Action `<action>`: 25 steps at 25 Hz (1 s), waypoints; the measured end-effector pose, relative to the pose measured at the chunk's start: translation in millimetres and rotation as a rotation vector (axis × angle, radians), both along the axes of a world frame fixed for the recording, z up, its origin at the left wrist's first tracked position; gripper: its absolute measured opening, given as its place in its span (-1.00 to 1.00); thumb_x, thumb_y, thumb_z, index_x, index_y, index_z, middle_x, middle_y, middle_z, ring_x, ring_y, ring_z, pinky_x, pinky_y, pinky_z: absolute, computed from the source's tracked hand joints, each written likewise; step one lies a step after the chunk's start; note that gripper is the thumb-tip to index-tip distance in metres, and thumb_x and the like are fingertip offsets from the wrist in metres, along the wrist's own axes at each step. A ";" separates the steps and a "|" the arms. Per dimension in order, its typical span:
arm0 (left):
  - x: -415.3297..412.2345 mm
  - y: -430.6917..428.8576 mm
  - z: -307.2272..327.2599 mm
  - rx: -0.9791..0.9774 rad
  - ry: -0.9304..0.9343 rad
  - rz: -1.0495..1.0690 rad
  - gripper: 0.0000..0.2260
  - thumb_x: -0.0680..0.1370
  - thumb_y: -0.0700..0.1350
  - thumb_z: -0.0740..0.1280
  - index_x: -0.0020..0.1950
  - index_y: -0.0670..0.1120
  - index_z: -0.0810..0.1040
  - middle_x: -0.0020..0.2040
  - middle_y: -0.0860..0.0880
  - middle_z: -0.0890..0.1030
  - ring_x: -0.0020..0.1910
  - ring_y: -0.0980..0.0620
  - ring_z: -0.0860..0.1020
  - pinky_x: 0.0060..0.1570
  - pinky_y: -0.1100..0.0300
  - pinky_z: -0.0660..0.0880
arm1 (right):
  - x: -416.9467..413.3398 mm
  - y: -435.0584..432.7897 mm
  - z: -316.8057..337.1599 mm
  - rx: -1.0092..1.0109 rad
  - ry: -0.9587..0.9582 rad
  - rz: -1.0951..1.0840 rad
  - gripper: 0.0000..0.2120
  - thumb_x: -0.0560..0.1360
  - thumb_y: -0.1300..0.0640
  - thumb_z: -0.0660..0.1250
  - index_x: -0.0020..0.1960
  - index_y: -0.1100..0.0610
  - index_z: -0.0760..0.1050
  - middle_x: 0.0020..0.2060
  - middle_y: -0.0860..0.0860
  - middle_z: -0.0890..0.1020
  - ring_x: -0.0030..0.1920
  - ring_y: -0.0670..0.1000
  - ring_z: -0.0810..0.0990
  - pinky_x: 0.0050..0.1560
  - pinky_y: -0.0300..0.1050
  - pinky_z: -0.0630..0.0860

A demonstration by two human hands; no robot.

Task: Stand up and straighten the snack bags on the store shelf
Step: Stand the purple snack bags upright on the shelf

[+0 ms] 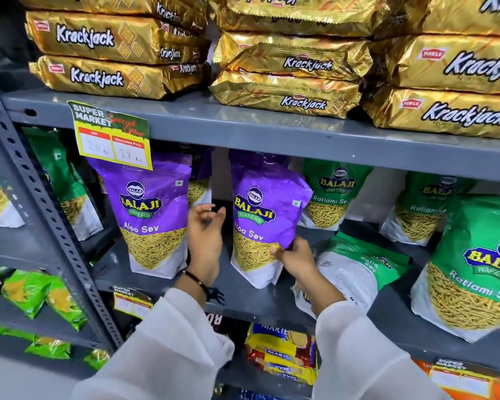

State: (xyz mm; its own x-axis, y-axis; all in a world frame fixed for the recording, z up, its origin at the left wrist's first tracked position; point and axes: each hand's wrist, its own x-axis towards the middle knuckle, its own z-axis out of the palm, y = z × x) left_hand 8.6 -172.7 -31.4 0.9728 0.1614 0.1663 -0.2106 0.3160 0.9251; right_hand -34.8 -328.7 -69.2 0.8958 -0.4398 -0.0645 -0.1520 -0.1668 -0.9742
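Observation:
Two purple Aloo Sev bags stand on the grey middle shelf. The left purple bag is upright under a price tag. The right purple bag stands slightly tilted, and my right hand pinches its lower right edge. My left hand hovers between the two purple bags with fingers apart, holding nothing. A green Ratlami Sev bag lies flat on the shelf just right of my right hand. Other green bags stand behind and at the far right.
Gold Krackjack packs are stacked on the shelf above. A yellow price tag hangs from that shelf's edge. A perforated grey upright divides off the left bay with green bags. Marie biscuit packs sit below.

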 end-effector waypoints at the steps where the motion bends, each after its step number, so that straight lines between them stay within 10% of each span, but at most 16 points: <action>1: 8.0 3.4 -0.8 0.016 0.029 -0.022 -0.83 0.50 -0.29 0.28 0.01 -0.07 0.41 -0.19 0.05 0.48 -0.29 0.29 0.48 -0.16 0.43 0.40 | 3.1 -7.3 3.3 -0.001 0.029 0.020 -0.80 0.40 0.37 0.31 -0.05 0.14 0.52 -0.18 0.06 0.59 -0.15 -0.01 0.50 -0.28 -0.30 0.45; 5: 26.5 6.5 -2.8 0.205 0.173 -0.357 -0.68 0.56 -0.18 0.22 0.30 -0.19 0.38 0.20 -0.02 0.55 -0.09 0.37 0.53 -0.05 0.51 0.38 | 22.7 -27.8 6.3 0.079 0.203 0.158 -0.76 0.45 0.39 0.21 -0.18 0.07 0.48 -0.24 0.03 0.57 -0.16 0.00 0.51 0.12 0.08 0.48; 7: 29.9 7.4 -6.3 0.221 0.169 -0.348 -0.67 0.55 -0.23 0.22 0.31 -0.23 0.39 0.00 0.09 0.64 -0.30 0.45 0.54 -0.28 0.59 0.42 | 28.2 -32.1 5.4 0.070 0.254 0.199 -0.75 0.44 0.39 0.19 -0.26 0.08 0.45 -0.31 -0.01 0.52 -0.15 0.01 0.48 0.21 0.16 0.45; 10: 34.7 9.1 -16.1 0.175 0.142 -0.271 -0.68 0.52 -0.28 0.25 0.28 -0.25 0.42 -0.24 0.23 0.66 -0.38 0.43 0.55 -0.37 0.56 0.44 | 32.6 -30.5 3.1 0.085 0.243 0.219 -0.73 0.45 0.41 0.18 -0.25 0.07 0.44 -0.30 0.00 0.50 -0.15 0.01 0.47 0.17 0.13 0.44; 18: 32.5 12.7 -18.0 0.042 0.151 -0.165 -0.67 0.52 -0.27 0.25 0.29 -0.28 0.40 0.08 -0.07 0.54 -0.34 0.35 0.58 -0.30 0.50 0.51 | 38.6 -14.0 -5.8 0.071 0.192 0.255 -0.74 0.46 0.38 0.16 -0.27 0.07 0.43 -0.28 0.04 0.46 -0.15 0.00 0.41 -0.09 -0.08 0.37; 25: -21.3 -7.2 -29.9 0.334 -0.078 0.300 -0.78 0.46 -0.08 0.34 -0.27 0.03 0.31 -0.40 0.04 0.36 -0.41 0.06 0.35 -0.28 0.16 0.32 | 20.7 -24.3 4.9 -0.079 0.098 0.186 -0.80 0.35 0.32 0.40 -0.14 0.09 0.46 -0.22 0.05 0.60 -0.16 0.03 0.53 -0.16 -0.13 0.43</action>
State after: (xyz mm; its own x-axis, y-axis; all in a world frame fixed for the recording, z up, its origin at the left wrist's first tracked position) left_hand -12.7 -179.9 -61.3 0.8737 0.3589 0.3285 -0.3207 -0.0830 0.9435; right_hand -14.0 -352.9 -64.3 0.9531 -0.2747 -0.1270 -0.2046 -0.2755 -0.9393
